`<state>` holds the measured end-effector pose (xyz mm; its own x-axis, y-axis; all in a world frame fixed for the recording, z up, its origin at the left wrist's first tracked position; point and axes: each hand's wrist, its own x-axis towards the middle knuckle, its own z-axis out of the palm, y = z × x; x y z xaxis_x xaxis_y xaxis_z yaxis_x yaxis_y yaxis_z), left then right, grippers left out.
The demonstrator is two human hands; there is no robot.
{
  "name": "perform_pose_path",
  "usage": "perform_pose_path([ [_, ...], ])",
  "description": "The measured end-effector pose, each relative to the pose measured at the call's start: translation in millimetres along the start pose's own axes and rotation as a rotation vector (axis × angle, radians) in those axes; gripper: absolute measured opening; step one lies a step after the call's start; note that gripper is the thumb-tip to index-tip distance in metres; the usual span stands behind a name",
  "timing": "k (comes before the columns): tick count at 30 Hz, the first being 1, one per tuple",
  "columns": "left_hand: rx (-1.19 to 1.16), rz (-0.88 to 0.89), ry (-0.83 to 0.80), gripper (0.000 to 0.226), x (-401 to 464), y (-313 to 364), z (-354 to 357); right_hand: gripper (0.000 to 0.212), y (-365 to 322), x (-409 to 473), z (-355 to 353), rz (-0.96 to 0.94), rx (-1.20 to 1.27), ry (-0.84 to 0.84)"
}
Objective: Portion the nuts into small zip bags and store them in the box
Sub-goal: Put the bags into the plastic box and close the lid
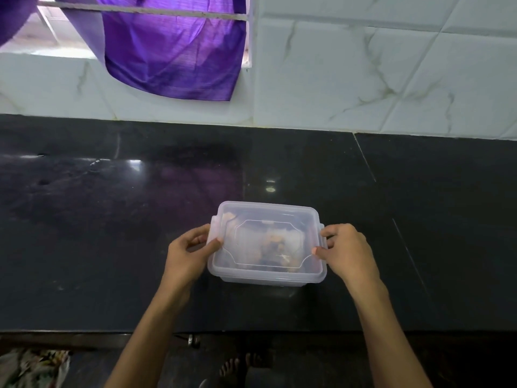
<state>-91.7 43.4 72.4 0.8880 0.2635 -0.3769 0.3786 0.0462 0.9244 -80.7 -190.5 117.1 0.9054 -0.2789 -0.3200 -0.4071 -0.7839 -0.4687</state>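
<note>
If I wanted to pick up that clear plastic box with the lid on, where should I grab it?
Probably by its two short ends, one hand from each side, as the left hand and right hand do now. The box sits flat on the black counter, and a clip tab juts from each end for the fingers to hook, with thumbs resting on the lid.

Left hand (pixel 187 253): my forearm reaches forward, fingers curled, thumb lying flat just ahead of them, clamped on the box (pixel 267 242) end. Right hand (pixel 345 252): mirrored pose, thumb pointing inward, fingers curled round the opposite end.
</note>
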Motion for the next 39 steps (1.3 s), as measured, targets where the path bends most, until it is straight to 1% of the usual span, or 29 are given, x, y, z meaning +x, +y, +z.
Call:
perform_pose_path([
  [3, -0.160, -0.221, -0.062, 0.033, 3.9, -3.4, 0.0, 0.041, 2.1, -4.4, 2.0, -0.021, 0.015, 0.019],
  [5, -0.171, -0.342, -0.083, 0.036, 6.1, -3.4, -1.0, 0.041, 4.0, -7.4, 3.7, -0.033, 0.036, 0.032],
  [9, -0.232, -0.477, -0.139, 0.027, 5.1, 1.2, -4.1, 0.037, 5.9, -10.7, 5.2, -0.056, 0.010, 0.046],
  [11, -0.260, -0.483, -0.104, 0.028, 4.0, 1.0, -3.5, 0.036, 4.4, -11.9, 3.6, -0.063, -0.007, 0.051],
  [12, -0.255, -0.465, -0.060, 0.032, 3.6, 0.5, -2.8, 0.036, 3.6, -12.2, 2.5, -0.061, -0.008, 0.049],
  [14, -0.228, -0.385, 0.070, 0.049, 1.9, -0.2, -1.4, 0.036, 2.6, -12.0, 0.5, -0.059, -0.010, 0.037],
  [16, -0.162, -0.258, 0.199, 0.067, -2.6, 0.1, 1.0, 0.035, 2.0, -11.0, -0.9, -0.059, -0.012, 0.029],
  [17, -0.105, -0.179, 0.252, 0.069, -6.1, 0.0, 3.2, 0.035, 1.8, -10.6, -1.4, -0.059, -0.013, 0.030],
  [21, 0.106, 0.096, 0.377, 0.059, -22.1, -3.1, 17.9, 0.038, -0.2, -9.6, -2.2, -0.040, -0.019, 0.030],
  [24, 0.154, 0.166, 0.424, 0.055, -24.0, -3.8, 20.9, 0.038, -0.1, -9.5, -2.1, -0.045, -0.027, 0.027],
  [29, 0.249, 0.301, 0.437, 0.044, -28.7, -3.0, 28.2, 0.041, 1.7, -8.9, -0.3, -0.050, -0.027, 0.016],
  [31, 0.266, 0.317, 0.441, 0.041, -29.9, -3.1, 29.0, 0.043, 4.3, -7.2, 3.4, -0.056, -0.003, 0.017],
  [32, 0.271, 0.319, 0.441, 0.041, -29.4, -3.1, 28.4, 0.044, 6.9, -5.9, 5.6, -0.057, 0.037, 0.010],
  [34, 0.279, 0.322, 0.439, 0.040, -28.2, -2.8, 26.7, 0.049, 14.8, -2.8, 11.1, -0.014, 0.230, -0.046],
  [36, 0.282, 0.322, 0.438, 0.040, -26.9, -2.5, 25.5, 0.057, 23.7, -2.4, 15.0, 0.123, 0.492, -0.166],
  [37, 0.286, 0.321, 0.437, 0.040, -26.5, -2.6, 25.2, 0.057, 28.0, -2.3, 15.8, 0.199, 0.635, -0.233],
  [38, 0.289, 0.320, 0.434, 0.040, -25.9, -2.9, 24.7, 0.051, 32.8, -0.7, 16.2, 0.260, 0.786, -0.296],
  [39, 0.290, 0.320, 0.430, 0.040, -25.7, -2.8, 24.1, 0.038, 36.0, -0.6, 14.7, 0.301, 0.911, -0.347],
])
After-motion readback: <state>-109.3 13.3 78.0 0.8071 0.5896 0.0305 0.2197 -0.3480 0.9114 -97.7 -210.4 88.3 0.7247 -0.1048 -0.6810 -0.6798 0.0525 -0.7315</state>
